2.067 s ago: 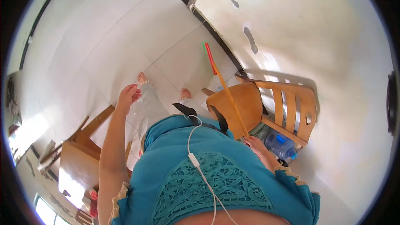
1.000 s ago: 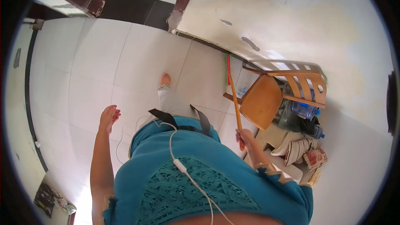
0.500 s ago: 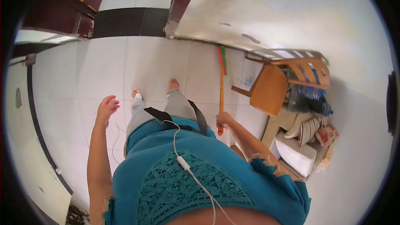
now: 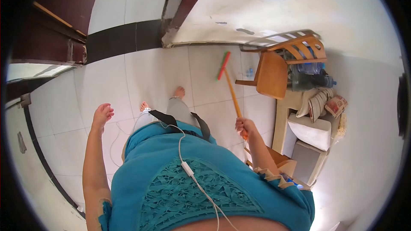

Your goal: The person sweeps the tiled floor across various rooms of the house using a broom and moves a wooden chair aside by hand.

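Observation:
My right hand (image 4: 245,126) is wrapped round the upper end of a broom (image 4: 232,93). It has a long orange-brown wooden handle and a red head with green bristles along one side. The head points away from me, near the foot of the wall. My left hand (image 4: 102,115) hangs out at my side over the tiles, fingers loosely apart and holding nothing. A thin white cable (image 4: 187,169) runs down my blue top, and dark straps lie at my waist.
A wooden chair (image 4: 272,75) stands right of the broom, with large plastic bottles (image 4: 309,69) behind it. Farther right is a seat with cushions (image 4: 310,130). A dark doorway threshold (image 4: 124,38) crosses ahead on the left; white floor tiles (image 4: 102,77) run beneath me.
The broom head has swung left and turned, so its handle now slants. My right hand has moved to the right with it. My left hand has shifted slightly left, and the view has turned.

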A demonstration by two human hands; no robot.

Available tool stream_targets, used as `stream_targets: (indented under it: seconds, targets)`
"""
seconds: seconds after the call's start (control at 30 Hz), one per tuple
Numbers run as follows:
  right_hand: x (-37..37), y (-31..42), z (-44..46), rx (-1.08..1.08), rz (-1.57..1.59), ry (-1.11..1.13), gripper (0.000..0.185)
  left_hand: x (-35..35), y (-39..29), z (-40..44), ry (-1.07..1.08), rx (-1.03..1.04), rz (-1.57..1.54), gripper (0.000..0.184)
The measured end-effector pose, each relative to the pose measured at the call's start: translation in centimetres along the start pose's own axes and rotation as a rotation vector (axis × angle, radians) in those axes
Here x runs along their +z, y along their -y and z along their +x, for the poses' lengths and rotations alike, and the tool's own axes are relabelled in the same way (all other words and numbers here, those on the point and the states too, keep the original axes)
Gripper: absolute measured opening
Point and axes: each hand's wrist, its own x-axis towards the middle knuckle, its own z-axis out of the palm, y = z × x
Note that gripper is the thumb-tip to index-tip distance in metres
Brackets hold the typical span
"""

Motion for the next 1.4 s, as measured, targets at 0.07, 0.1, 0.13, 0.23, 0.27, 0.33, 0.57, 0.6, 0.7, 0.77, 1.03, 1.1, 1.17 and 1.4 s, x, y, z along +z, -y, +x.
stream_targets:
  seconds: [0.07, 0.1, 0.13, 0.23, 0.27, 0.33, 0.57, 0.6, 0.7, 0.77, 1.03, 1.1, 1.17, 1.4]
  targets:
    - [-0.3, 3.3, 2.2, -0.078, 0.043, -0.013, 0.026, -0.3, 0.2, -0.4, -0.015, -0.001, -0.007, 0.029]
    - [-0.7, 5.3, 3.8, -0.076, 0.062, 0.022, 0.026, -0.3, 0.3, -0.8, -0.022, -0.002, -0.012, 0.03]
    - [-0.2, 7.2, 4.9, -0.048, 0.111, 0.024, 0.026, -0.2, 0.3, -1.2, -0.03, -0.003, -0.013, 0.03]
    - [1.3, 9.0, 8.9, -0.131, -0.121, 0.023, 0.024, 0.0, 0.2, -2.4, -0.032, -0.033, 0.033, 0.031]
    - [1.7, 8.3, 9.3, -0.154, -0.208, 0.045, 0.023, -0.1, 0.2, -2.6, -0.022, -0.044, 0.055, 0.031]
    - [4.5, 4.9, 7.3, -0.238, -0.19, -0.027, 0.018, -0.4, 0.3, -2.4, -0.026, -0.037, 0.058, 0.032]
    - [1.3, -7.3, 1.8, -0.228, -0.736, -0.15, 0.022, -0.7, 1.3, 0.1, 0.039, -0.006, 0.052, 0.032]
    - [1.8, -7.8, -0.6, -0.237, -0.598, -0.136, 0.021, -0.8, 1.3, 0.3, 0.053, 0.001, 0.057, 0.032]
    - [1.8, -8.2, -2.5, -0.16, -0.377, -0.104, 0.015, -0.8, 0.7, 0.8, 0.065, 0.02, 0.078, 0.032]
    - [1.4, -7.6, 0.3, -0.228, -0.534, -0.144, 0.014, -0.8, 0.5, 0.4, 0.063, 0.025, 0.08, 0.032]
    - [6.9, -12.5, 2.8, -0.332, -1.485, -0.154, 0.014, -4.2, 3.4, -0.6, 0.046, -0.014, 0.096, 0.033]
    - [9.0, -13.8, -1.6, -0.243, -1.28, -0.256, 0.017, -6.2, 5.2, 0.7, 0.043, -0.034, 0.098, 0.033]
    - [9.1, -14.6, -2.8, -0.236, -1.303, -0.177, 0.017, -7.0, 5.4, 1.2, 0.017, -0.04, 0.1, 0.033]
    - [7.4, -16.2, -5.7, -0.233, -1.005, -0.096, 0.013, -6.9, 5.7, 1.0, 0.035, -0.026, 0.065, 0.033]
